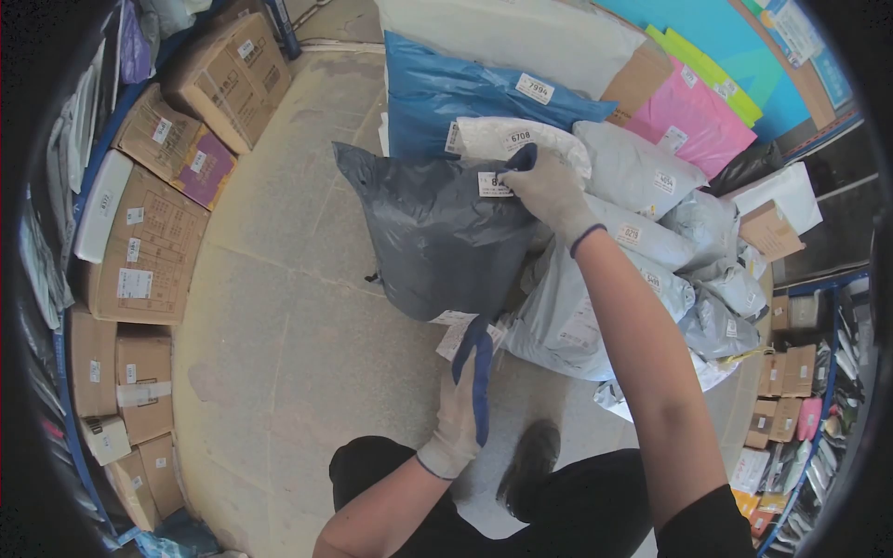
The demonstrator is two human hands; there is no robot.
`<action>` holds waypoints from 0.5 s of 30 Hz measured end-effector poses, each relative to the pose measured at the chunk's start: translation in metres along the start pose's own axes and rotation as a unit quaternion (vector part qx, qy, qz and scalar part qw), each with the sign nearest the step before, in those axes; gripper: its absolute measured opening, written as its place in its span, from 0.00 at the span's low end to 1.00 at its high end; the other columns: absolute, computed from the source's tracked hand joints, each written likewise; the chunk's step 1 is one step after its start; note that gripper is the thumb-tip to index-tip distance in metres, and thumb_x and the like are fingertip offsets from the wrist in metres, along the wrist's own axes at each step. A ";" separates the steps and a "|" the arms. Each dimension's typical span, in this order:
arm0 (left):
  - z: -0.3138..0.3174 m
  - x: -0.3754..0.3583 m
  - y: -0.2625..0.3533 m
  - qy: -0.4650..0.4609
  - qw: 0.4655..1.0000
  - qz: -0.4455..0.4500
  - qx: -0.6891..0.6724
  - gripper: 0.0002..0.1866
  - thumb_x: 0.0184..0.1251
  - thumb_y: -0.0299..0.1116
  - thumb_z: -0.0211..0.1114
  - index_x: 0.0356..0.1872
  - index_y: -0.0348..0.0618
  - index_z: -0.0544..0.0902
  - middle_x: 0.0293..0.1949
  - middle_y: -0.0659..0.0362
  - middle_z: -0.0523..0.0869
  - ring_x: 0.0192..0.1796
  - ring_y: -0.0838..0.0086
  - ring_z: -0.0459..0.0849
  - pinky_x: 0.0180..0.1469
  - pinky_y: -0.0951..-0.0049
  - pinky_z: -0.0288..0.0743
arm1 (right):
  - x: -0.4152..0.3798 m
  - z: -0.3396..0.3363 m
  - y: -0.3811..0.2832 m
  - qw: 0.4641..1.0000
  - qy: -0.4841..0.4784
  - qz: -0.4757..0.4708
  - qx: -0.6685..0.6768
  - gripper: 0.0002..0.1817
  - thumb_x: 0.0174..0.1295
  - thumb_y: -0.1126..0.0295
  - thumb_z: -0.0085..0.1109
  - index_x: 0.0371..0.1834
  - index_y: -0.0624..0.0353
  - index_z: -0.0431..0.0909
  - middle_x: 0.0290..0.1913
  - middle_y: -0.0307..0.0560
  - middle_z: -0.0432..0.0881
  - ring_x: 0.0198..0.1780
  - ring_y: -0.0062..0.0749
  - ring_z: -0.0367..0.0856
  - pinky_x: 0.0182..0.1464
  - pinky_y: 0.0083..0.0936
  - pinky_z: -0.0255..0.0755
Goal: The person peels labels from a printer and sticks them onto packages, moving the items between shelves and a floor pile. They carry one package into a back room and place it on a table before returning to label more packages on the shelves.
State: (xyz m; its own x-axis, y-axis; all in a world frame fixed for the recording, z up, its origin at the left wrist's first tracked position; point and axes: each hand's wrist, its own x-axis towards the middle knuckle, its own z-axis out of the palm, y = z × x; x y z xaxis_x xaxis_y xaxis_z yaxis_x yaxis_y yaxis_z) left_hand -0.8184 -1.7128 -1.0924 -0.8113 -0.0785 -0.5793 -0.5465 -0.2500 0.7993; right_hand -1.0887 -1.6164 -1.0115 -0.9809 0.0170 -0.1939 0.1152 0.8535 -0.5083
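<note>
A dark grey plastic mailing bag with a white label near its top hangs in front of me. My right hand, in a white and blue work glove, is closed on its upper right corner. My left hand, gloved alike, is below the bag. Its fingers are stretched up to the lower edge, beside a white printed label; whether they grip the bag is hard to see. Behind stand a blue mailing bag and a white parcel labelled 6708.
Light grey parcels are piled on the right, with a pink bag behind. Cardboard boxes line a blue-edged shelf at left. Another shelf with small boxes stands at right. My shoe is on the concrete floor.
</note>
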 end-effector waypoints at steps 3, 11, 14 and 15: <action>0.001 -0.004 0.002 0.000 1.000 0.013 0.027 0.30 0.75 0.46 0.56 0.72 0.47 0.61 0.67 0.49 0.72 0.67 0.56 0.74 0.74 0.61 0.65 | -0.001 0.008 0.003 0.993 0.007 -0.059 -0.100 0.28 0.55 0.50 0.60 0.52 0.60 0.72 0.53 0.60 0.81 0.54 0.57 0.78 0.51 0.47 0.70; 0.005 -0.013 0.030 0.023 0.994 -0.105 0.000 0.33 0.73 0.49 0.58 0.73 0.46 0.61 0.69 0.49 0.70 0.70 0.55 0.72 0.75 0.60 0.63 | -0.004 0.021 0.009 0.945 0.133 -0.148 -0.259 0.45 0.48 0.43 0.70 0.64 0.57 0.65 0.60 0.57 0.74 0.60 0.55 0.73 0.67 0.46 0.63; 0.004 -0.013 0.025 0.015 0.996 -0.087 -0.016 0.33 0.74 0.49 0.57 0.73 0.44 0.61 0.70 0.49 0.69 0.70 0.56 0.71 0.76 0.61 0.61 | -0.001 0.016 0.015 0.951 0.132 -0.131 -0.245 0.43 0.52 0.46 0.70 0.67 0.56 0.63 0.61 0.59 0.73 0.61 0.56 0.71 0.65 0.47 0.66; 0.003 -0.013 0.022 0.013 0.996 -0.083 -0.019 0.33 0.74 0.49 0.56 0.73 0.44 0.61 0.70 0.49 0.69 0.70 0.56 0.71 0.76 0.62 0.61 | 0.000 0.014 0.017 0.953 0.131 -0.128 -0.241 0.42 0.53 0.48 0.69 0.67 0.56 0.63 0.61 0.59 0.73 0.61 0.56 0.71 0.64 0.47 0.66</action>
State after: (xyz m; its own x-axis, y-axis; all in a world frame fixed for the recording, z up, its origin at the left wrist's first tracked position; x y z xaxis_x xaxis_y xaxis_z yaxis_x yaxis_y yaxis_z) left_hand -0.8210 -1.7143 -1.0670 -0.7053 -0.0577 -0.7066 -0.6634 -0.2977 0.6865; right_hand -1.0845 -1.6094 -1.0319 -0.9798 -0.1491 0.1336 -0.1575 0.9860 -0.0547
